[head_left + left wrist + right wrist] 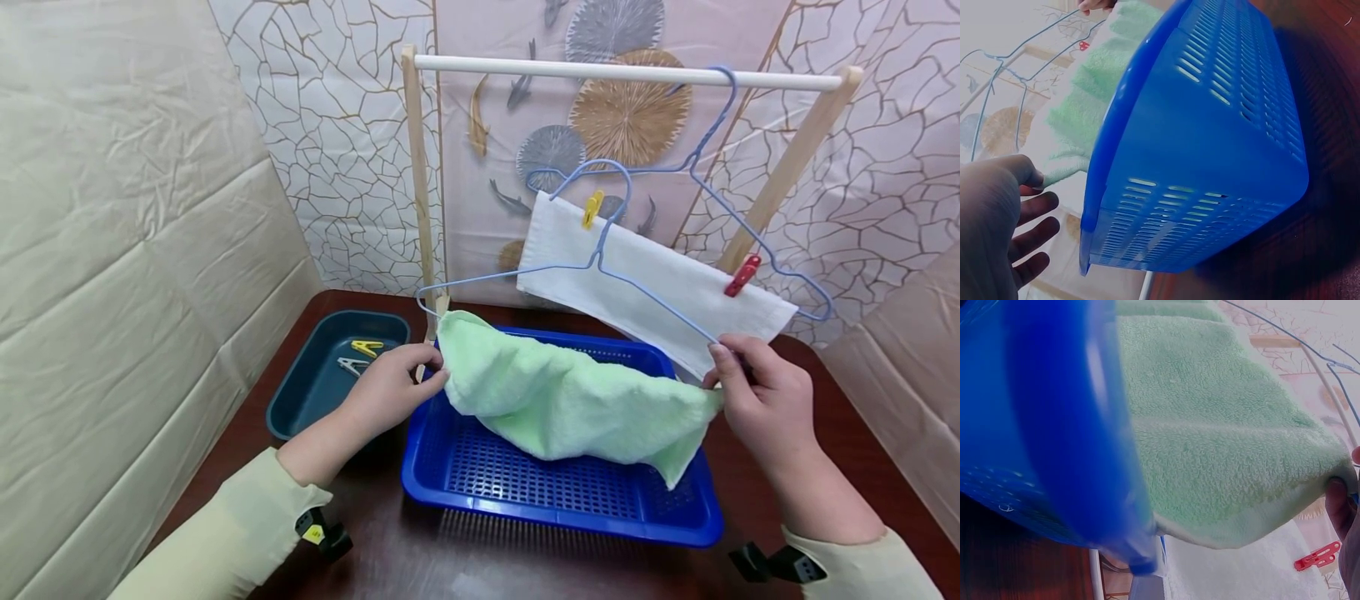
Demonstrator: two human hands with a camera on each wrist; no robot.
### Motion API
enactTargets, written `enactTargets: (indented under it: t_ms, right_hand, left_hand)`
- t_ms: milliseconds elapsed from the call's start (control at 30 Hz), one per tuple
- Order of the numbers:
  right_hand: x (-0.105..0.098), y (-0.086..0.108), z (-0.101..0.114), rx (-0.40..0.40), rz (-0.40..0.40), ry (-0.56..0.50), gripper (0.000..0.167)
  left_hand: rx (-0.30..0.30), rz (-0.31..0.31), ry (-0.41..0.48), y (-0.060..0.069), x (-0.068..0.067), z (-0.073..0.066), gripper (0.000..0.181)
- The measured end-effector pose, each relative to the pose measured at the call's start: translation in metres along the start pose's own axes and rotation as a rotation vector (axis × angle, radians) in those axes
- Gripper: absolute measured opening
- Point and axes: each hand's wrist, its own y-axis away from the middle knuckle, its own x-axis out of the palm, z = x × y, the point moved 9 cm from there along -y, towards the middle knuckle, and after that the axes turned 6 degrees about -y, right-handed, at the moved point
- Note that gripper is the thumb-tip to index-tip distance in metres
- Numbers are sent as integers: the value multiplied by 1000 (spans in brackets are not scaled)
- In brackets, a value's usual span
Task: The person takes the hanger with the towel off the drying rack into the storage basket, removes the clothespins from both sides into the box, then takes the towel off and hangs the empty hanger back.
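A light green towel (570, 392) stretches between both hands over the blue basket (525, 504), draped at a blue hanger (555, 267). My left hand (393, 383) pinches the towel's left edge between thumb and index finger; in the left wrist view the other fingers of that hand (1007, 219) are spread apart. With fingers curled, my right hand (765, 404) pinches the towel's right corner beside the hanger's right end. In the right wrist view, the towel (1229, 425) hangs from fingertips (1338, 500) at the frame's edge.
Behind, a wooden rack with a white rod (630, 70) carries another blue hanger (720, 196). A white cloth (652, 275) hangs there with a yellow clip (592, 209) and a red clip (742, 276). A dark teal tray (300, 400) at left holds a yellow clip (367, 347) and a grey clip (351, 366).
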Motion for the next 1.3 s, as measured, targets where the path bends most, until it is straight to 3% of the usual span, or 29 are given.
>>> enactTargets:
  t_ms: [567,1300]
  right_hand:
    - [0,0,-1,23,-5,8,7]
    - [0,-1,-3,31,-19,5,7]
  left_hand:
    - [170,56,-12,-1,9,-11,5]
    - [234,104,-81,2,17,-15,6]
